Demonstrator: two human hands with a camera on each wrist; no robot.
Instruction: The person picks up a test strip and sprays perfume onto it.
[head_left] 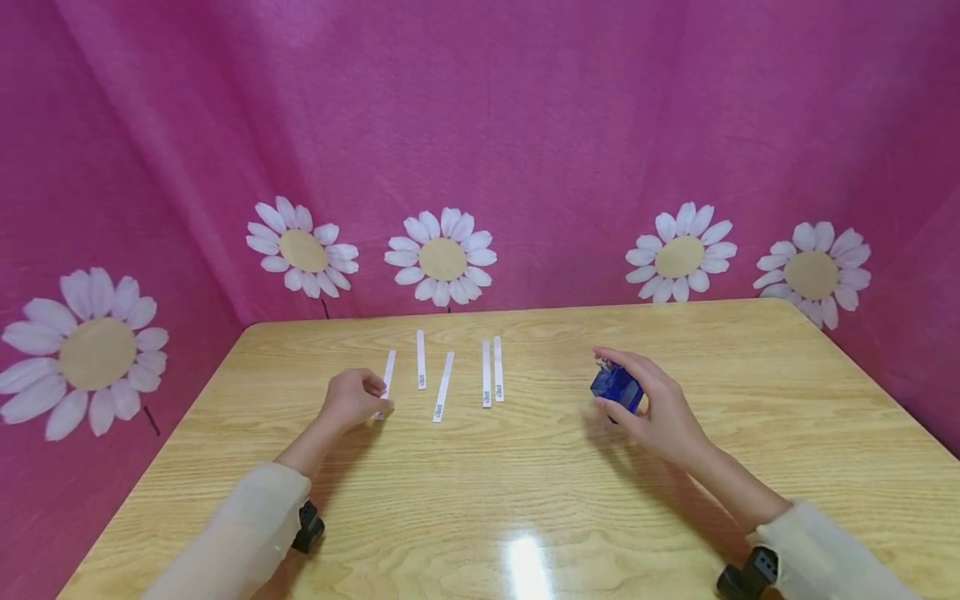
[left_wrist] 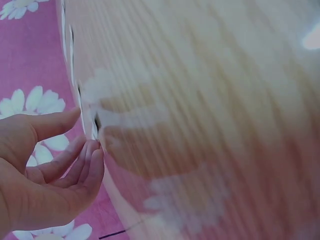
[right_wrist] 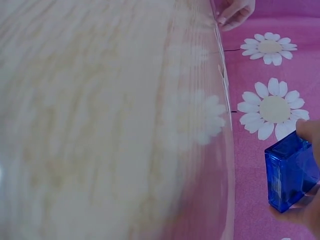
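Observation:
My right hand grips a blue glass perfume bottle between thumb and fingers, tilted above the right half of the table. In the right wrist view the same bottle shows its square-edged base, while its top is hidden. My left hand is at the leftmost white paper strip and covers part of it. From the left wrist, the thumb stands apart from the other fingers, whose tips reach the strip's near end.
More white paper strips with small dark print lie to the right: one strip, a slanted strip, and a close pair. They rest on a glossy wooden table. A pink curtain with white flowers hangs behind.

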